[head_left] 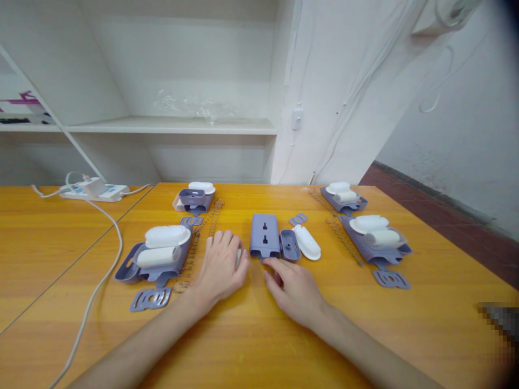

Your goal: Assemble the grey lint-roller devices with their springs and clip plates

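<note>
The left hand (223, 265), just left of centre, curls over a mostly hidden pale piece (238, 259); whether it grips it I cannot tell. The right hand (298, 292), below centre-right, is half open, holding nothing, index fingertip at the lower edge of the mid-frame purple case (265, 229).

Purple-grey casing (265, 232), slotted face up, flat on tabletop (253, 340)

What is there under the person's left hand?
A pale object shows partly beneath the left hand; the rest is covered, so its full shape cannot be told.
</note>
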Motion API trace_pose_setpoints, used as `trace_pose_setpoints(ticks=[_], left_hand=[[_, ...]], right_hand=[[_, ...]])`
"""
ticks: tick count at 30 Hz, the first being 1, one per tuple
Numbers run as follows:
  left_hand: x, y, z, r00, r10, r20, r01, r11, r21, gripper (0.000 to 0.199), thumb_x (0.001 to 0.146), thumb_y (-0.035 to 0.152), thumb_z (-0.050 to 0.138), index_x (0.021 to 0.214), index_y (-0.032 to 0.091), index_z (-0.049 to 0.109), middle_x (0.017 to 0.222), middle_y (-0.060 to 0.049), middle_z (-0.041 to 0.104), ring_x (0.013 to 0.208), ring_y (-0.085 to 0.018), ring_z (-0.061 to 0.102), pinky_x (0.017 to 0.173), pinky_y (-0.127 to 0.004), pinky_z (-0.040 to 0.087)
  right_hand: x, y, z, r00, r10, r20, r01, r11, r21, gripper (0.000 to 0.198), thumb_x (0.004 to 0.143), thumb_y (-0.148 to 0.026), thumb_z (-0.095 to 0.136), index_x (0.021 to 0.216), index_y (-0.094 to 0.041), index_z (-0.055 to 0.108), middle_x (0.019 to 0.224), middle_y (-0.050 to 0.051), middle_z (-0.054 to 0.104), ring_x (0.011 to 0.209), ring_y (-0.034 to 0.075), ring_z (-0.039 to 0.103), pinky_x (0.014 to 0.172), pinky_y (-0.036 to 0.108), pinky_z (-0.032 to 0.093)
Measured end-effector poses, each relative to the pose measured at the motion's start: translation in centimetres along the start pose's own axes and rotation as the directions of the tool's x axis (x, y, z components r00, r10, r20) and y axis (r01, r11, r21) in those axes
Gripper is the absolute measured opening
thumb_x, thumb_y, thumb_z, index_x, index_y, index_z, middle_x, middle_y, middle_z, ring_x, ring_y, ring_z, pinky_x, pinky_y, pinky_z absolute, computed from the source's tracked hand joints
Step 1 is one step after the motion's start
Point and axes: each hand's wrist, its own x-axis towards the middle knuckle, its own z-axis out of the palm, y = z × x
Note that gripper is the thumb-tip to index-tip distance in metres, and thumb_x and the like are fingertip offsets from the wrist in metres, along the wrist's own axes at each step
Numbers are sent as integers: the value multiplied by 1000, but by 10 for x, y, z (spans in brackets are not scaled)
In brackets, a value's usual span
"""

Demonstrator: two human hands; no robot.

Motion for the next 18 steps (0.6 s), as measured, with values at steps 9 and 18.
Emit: trace_pose_setpoints(ticks=[9, 18], left_hand=[[10, 3, 1, 1000, -19, -7, 20, 998, 53, 18, 86, 30, 39, 81, 19, 51, 84, -8, 51, 84, -24, 44, 73, -40, 33], [9, 9, 3, 999, -35, -7, 35, 996, 80, 19, 86, 30, 39, 79, 18, 52, 83, -8, 51, 85, -25, 44, 75, -39, 33]], right_hand=[[-3, 3, 6, 999, 5, -48, -5, 1000, -4, 28, 86, -22, 44, 112, -25, 56, 92, 2, 67, 71, 16, 61, 64, 27, 42], [-6, 4, 9, 999, -4, -54, 3, 1000, -6, 29, 87, -23, 44, 114, -26, 54, 93, 2, 65, 72, 16, 60, 64, 28, 42]])
